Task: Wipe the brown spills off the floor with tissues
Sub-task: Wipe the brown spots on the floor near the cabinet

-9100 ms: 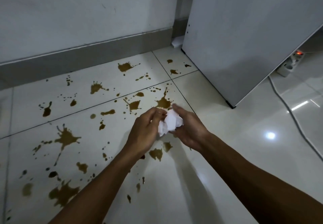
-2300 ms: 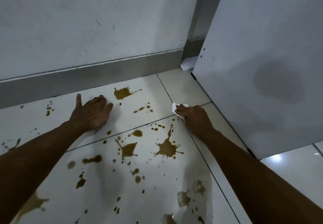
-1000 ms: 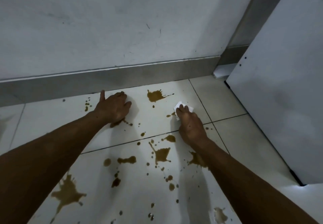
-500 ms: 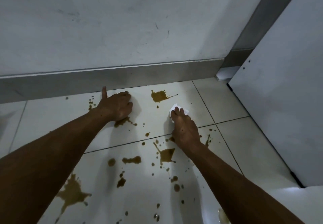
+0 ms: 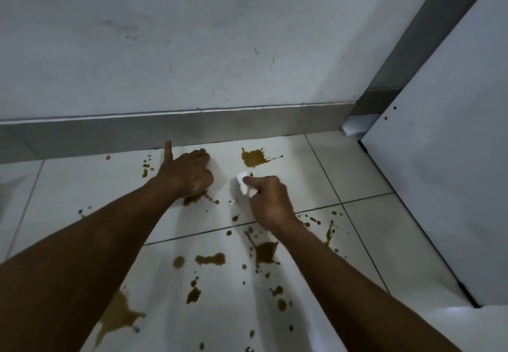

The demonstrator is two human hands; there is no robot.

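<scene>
My right hand (image 5: 268,199) grips a crumpled white tissue (image 5: 244,185) and presses it on the white floor tile, just below a large brown splat (image 5: 254,158) near the wall. My left hand (image 5: 187,174) rests on the floor to the left, fingers curled under and the little finger pointing at the skirting; a brown spill (image 5: 196,197) shows at its heel. More brown spills (image 5: 265,251) and drops (image 5: 210,258) spread over the nearer tile, with a big splat (image 5: 116,314) at the lower left.
A grey skirting board (image 5: 165,130) runs along the white wall ahead. A white panel (image 5: 445,173) stands on the floor at the right, its lower edge close to the tiles. A small white block (image 5: 357,126) lies in the corner.
My right hand slid the tissue left and slightly nearer, away from the tile joint. The small drops beside the large splat are gone. My left hand stayed planted.
</scene>
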